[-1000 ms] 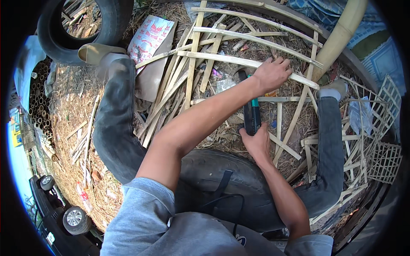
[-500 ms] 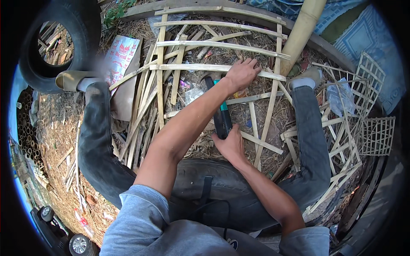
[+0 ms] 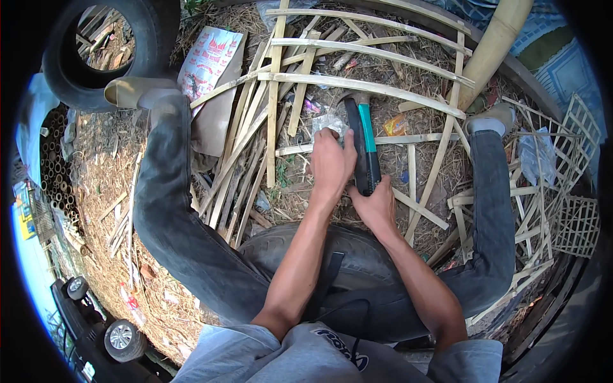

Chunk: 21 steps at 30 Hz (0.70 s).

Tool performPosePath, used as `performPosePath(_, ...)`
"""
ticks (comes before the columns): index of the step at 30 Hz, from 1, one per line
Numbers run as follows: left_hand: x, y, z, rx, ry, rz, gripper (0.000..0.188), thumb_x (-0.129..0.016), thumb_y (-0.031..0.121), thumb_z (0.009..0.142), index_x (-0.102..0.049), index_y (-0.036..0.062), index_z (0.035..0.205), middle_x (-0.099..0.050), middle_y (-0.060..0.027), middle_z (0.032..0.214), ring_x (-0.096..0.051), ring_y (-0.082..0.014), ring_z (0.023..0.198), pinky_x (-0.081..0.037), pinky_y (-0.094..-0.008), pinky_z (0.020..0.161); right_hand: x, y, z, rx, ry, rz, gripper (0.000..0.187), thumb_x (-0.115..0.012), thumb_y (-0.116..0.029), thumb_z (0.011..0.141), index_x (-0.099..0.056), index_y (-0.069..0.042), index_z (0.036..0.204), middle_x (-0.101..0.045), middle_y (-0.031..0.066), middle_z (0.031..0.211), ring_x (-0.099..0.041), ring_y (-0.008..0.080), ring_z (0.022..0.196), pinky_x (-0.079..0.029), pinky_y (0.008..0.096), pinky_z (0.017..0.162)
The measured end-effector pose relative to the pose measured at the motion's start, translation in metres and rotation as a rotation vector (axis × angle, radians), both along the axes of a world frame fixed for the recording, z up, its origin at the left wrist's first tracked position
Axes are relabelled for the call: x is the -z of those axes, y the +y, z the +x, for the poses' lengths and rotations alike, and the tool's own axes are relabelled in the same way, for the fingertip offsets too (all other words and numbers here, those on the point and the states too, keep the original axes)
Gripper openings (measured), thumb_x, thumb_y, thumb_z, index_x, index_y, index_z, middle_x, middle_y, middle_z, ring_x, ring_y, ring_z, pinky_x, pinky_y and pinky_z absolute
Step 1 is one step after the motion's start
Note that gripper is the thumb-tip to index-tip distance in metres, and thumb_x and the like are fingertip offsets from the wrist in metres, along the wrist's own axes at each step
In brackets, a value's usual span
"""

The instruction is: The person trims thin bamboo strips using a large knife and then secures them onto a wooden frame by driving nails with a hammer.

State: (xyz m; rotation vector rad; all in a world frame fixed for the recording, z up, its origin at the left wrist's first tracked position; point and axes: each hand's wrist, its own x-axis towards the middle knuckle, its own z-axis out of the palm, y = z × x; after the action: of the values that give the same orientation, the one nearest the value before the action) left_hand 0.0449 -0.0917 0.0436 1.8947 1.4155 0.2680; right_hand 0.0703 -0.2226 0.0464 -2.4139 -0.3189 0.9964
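Right hand (image 3: 375, 203) grips green-and-black-handled tool (image 3: 366, 127), mid-frame; left hand (image 3: 331, 163) half-curled beside it, can't tell if holding anything. Upper centre: several slats (image 3: 364, 84) already across two uprights (image 3: 274, 105), looks part-done; loose strips (image 3: 233, 156) lie left, seemingly unused.

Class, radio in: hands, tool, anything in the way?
Right hand gripping black-and-teal tool. Left hand beside it, contents unclear. Slatted lattice beyond; loose slats at left.
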Motion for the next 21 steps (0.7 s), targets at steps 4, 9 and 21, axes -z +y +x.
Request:
performPosePath(4, 0.007, -0.015, -0.012, 0.077, 0.132, -0.339, 0.042, -0.064, 0.037, 0.095, -0.069, -0.0048, 0.091, -0.069, -0.0278, 0.085, -0.069, -0.0425, 0.084, -0.052, -0.0493, 0.078, -0.001, -0.001, 0.001, -0.018, -0.062, 0.038, 0.067, -0.082, -0.035, 0.075, -0.05, 0.011, 0.112, -0.067, 0.0269, 0.096, -0.069, 0.0393, 0.089, -0.053, 0.0458, 0.077)
performPosePath(9, 0.039, -0.02, -0.024, 0.034, -0.21, -0.628, 0.035, -0.061, 0.029, 0.1, -0.068, -0.0044, 0.095, -0.067, -0.0108, 0.076, -0.061, -0.0193, 0.065, -0.048, -0.0362, 0.065, -0.027, -0.007, 0.0, -0.062, -0.152, 0.076, 0.065, -0.084, -0.04, 0.074, -0.055, 0.009, 0.106, -0.068, 0.0238, 0.092, -0.07, 0.0367, 0.087, -0.053, 0.0446, 0.078)
performPosePath(21, -0.047, 0.009, -0.073, -0.199, -0.363, -0.753, 0.031, -0.055, 0.027, 0.105, -0.065, 0.0005, 0.092, -0.058, 0.0015, 0.072, -0.047, -0.0064, 0.059, -0.038, -0.0253, 0.056, -0.098, -0.042, 0.032, 0.025, 0.257, -0.012, 0.05, -0.069, -0.047, 0.093, -0.062, 0.002, 0.093, -0.06, 0.0065, 0.072, -0.057, 0.0149, 0.066, -0.046, 0.0325, 0.064)
